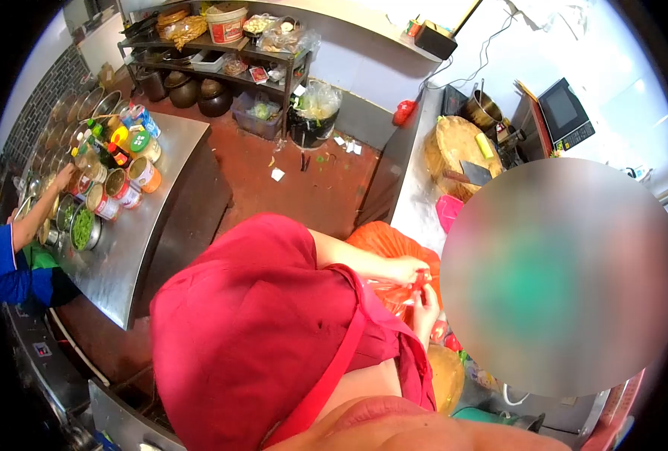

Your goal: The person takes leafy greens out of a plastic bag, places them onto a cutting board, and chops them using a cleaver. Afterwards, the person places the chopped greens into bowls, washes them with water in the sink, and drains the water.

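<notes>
An orange-red plastic bag (383,239), bulging and full, sits in front of me at the edge of the counter. My left hand (407,270) reaches across from the red sleeve, its fingers closed on the gathered top of the bag. Just below it, my right hand (425,308) pinches the same gathered plastic, close to the left fingertips. What the bag contains cannot be made out. A pink plastic item (448,213) lies on the counter beyond the bag.
A round chopping board (454,150) holds a cleaver (475,173). At left, a steel table (176,143) carries cans, bottles and bowls; a co-worker's hand (65,177) reaches over them. Shelves (221,46) and a lined bin (311,129) stand behind. A blurred area covers the right.
</notes>
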A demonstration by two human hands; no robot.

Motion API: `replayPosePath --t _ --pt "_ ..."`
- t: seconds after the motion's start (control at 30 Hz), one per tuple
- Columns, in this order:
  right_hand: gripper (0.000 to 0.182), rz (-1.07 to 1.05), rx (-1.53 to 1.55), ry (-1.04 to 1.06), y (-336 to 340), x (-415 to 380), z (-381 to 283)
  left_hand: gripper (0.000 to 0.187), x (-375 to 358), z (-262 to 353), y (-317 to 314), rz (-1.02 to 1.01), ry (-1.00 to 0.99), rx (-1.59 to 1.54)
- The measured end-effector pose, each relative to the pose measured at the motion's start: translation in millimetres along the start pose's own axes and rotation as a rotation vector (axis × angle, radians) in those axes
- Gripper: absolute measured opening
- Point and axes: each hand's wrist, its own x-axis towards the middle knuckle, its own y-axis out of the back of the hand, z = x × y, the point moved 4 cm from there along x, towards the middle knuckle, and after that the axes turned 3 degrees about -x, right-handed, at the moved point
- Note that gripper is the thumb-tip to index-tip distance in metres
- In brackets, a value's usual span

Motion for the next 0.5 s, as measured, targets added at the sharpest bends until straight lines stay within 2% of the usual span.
replayPosePath --t 0.07,0.17,0.27,0.3,0.4,0.47,0.5 --pt "0.03 -0.05 -0.185 0.077 6.0 -3.3 -6.7 0.018 -2.0 -1.2 3.3 0.087 0.012 -0.06" --pt "0.026 -0.169 0.183 -0.134 1.6 -12.2 -1.5 0.014 -5.6 -5.4 3.1 0.008 0.079 -0.361" --pt "0.024 -0.007 -0.039 -0.01 -0.9 -0.8 -6.4 0.014 -2.5 -7.1 -0.8 0.059 0.142 -0.315" --pt "0.021 -0.028 0.213 -0.151 -6.2 2.5 6.2 0.014 -4.4 -4.3 -1.5 0.063 0.129 -0.333" --pt "0.016 0.049 0.672 -0.389 -6.5 -0.3 -7.4 0.017 -11.7 -0.4 1.2 0.083 0.122 -0.398" --pt "0.012 0.094 0.767 -0.407 -5.5 -0.9 -15.9 0.019 -12.3 -4.8 5.7 0.101 0.166 -0.463" --pt "0.012 0.145 0.833 -0.427 -6.6 -1.0 -10.4 0.019 -12.8 -2.3 10.3 0.12 0.051 -0.273"
